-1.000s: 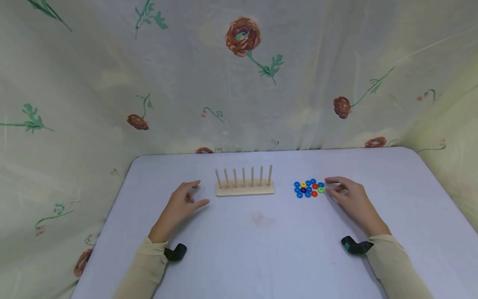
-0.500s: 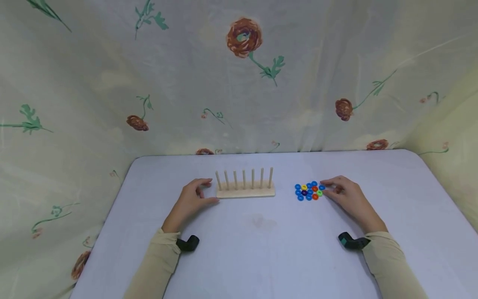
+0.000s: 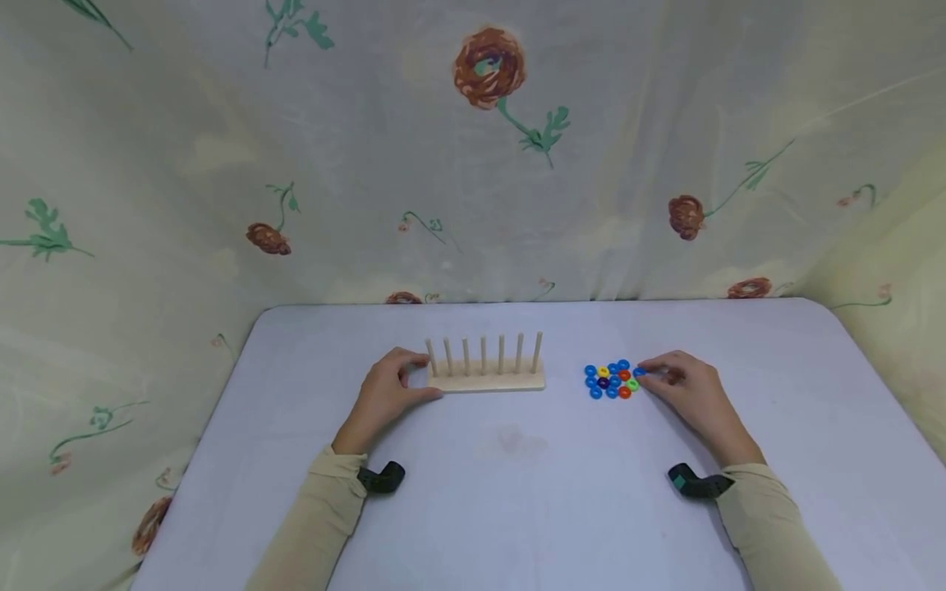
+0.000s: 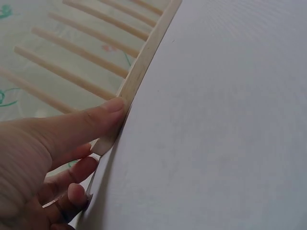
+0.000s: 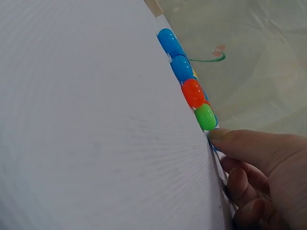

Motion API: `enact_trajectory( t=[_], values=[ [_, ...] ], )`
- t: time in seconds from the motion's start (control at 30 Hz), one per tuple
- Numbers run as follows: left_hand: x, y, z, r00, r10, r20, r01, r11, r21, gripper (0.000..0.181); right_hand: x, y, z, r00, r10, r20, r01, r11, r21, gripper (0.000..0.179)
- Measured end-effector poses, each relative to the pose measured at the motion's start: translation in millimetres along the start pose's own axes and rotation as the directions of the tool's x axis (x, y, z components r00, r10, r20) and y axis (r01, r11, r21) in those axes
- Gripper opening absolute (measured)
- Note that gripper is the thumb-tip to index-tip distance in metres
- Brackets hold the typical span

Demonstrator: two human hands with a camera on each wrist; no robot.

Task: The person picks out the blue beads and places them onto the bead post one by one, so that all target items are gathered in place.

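My left hand (image 3: 392, 384) grips the left end of a pale wooden peg stand (image 3: 488, 380), which has a row of several upright pegs. In the left wrist view the thumb (image 4: 112, 105) presses the front of its base, and other fingers are behind or below the end. To the right lies a flat cluster of small glossy rings in blue, red, yellow, green and dark purple. At its right edge my right hand (image 3: 687, 390) pinches a blue ring (image 3: 639, 372), mostly hidden by the thumb in the right wrist view. A green ring (image 5: 206, 117) sits beside the thumb tip.
Both things stand on a white-covered table (image 3: 517, 501). A pale curtain with printed flowers (image 3: 355, 164) hangs behind its far edge and along the sides. Dark wrist-worn devices (image 3: 382, 477) sit at both cuffs.
My left hand has moved right and taken hold of the stand's left end. My right hand has closed in on the blue ring, which has shifted slightly away from the green one.
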State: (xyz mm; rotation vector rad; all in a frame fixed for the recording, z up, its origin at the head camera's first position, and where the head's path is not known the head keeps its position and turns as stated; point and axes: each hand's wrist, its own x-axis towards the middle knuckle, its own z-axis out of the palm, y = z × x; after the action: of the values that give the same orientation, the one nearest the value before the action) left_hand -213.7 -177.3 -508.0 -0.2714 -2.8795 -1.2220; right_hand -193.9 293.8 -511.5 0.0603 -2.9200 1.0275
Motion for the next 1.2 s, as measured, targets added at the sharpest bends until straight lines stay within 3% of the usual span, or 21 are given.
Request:
enact_trajectory(
  t=[0.2,0.5,1.2],
  values=[
    [-0.5,1.9,4.2,0.999,0.003,-0.035,-0.002,1.0,0.018,0.056,-2.2,1.9,-4.3,0.999,0.016,-0.027,-0.015,0.999,0.047,0.034],
    [-3.6,1.2,4.1,1.0,-0.015,-0.023,0.016,1.0,0.015,0.057,-0.1,4.8,-2.7,0.999,0.029,-0.027,-0.025,0.991,0.128,0.038],
    [-7.9,7.2,2.6,1.0,-0.02,0.009,0.02,1.0,0.016,0.055,-3.2,3.5,-2.0,0.997,0.059,-0.04,-0.053,0.989,0.14,0.04]
  ],
)
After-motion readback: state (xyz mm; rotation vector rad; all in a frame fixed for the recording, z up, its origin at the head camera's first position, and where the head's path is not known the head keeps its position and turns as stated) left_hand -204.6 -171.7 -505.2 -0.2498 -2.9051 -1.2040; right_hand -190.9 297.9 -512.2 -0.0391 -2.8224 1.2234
